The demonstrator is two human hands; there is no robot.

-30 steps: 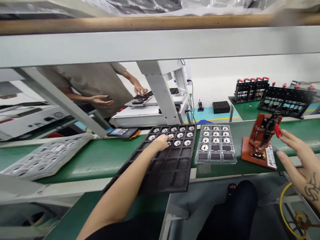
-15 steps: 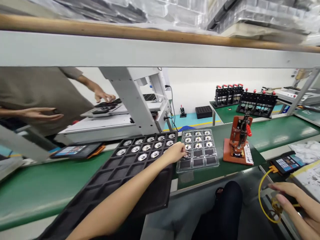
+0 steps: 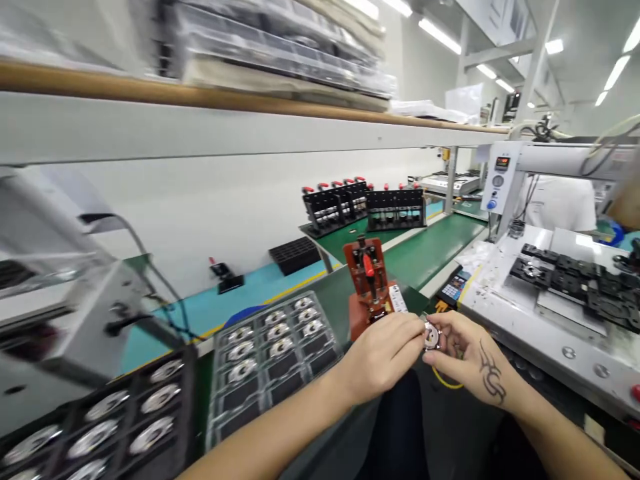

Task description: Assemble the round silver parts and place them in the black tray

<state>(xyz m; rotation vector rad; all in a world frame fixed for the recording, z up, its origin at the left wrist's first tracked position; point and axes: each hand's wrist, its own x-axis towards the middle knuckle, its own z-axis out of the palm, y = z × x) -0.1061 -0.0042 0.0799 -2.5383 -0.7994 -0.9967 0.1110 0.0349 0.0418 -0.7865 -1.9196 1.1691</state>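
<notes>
My left hand (image 3: 385,353) and my right hand (image 3: 467,350) meet in front of me, right of centre. Both have their fingers closed on a small round metal part (image 3: 431,337) with a pale face. The left fingers pinch its left edge and hide some of it; the right thumb and fingers hold it from the other side. Just behind my left hand stands a reddish-brown clamp fixture (image 3: 357,273) with a red handle. A clear plastic tray (image 3: 242,399), left of my hands, has round metal parts in its far pockets; several near pockets show only dark bottoms.
At lower left lies a black tray (image 3: 187,407) of larger-looking round metal parts. Black fixtures (image 3: 397,208) with red handles stand at the back. A white machine (image 3: 520,333) fills the right side. A shelf beam (image 3: 250,137) crosses above. A yellow cable (image 3: 447,381) hangs below my right hand.
The view has swung right. My left hand has left the clear tray and come together with my right hand, which was beside the yellow cable. Both now hold the round metal part.
</notes>
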